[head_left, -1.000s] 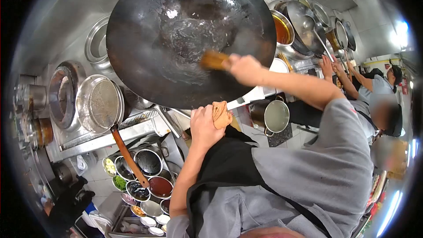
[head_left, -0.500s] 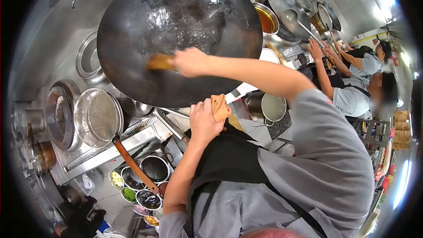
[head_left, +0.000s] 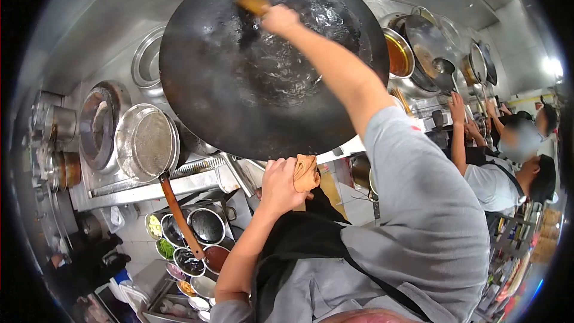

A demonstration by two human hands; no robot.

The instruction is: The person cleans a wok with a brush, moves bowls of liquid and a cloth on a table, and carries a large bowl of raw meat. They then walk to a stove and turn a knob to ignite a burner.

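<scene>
One mesh strainer [head_left: 146, 142] with a wooden handle rests at far left. One large dark wok [head_left: 239, 84] fills the centre. The left hand [head_left: 280, 184] grips its near rim through one orange cloth [head_left: 306, 171]. The right hand [head_left: 280, 19], clenched around one brush [head_left: 253, 3], reaches to the wok's far side.

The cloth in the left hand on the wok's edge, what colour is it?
The cloth is orange-tan, a plain folded rag gripped by the left hand. The head view shows it clearly.
</scene>
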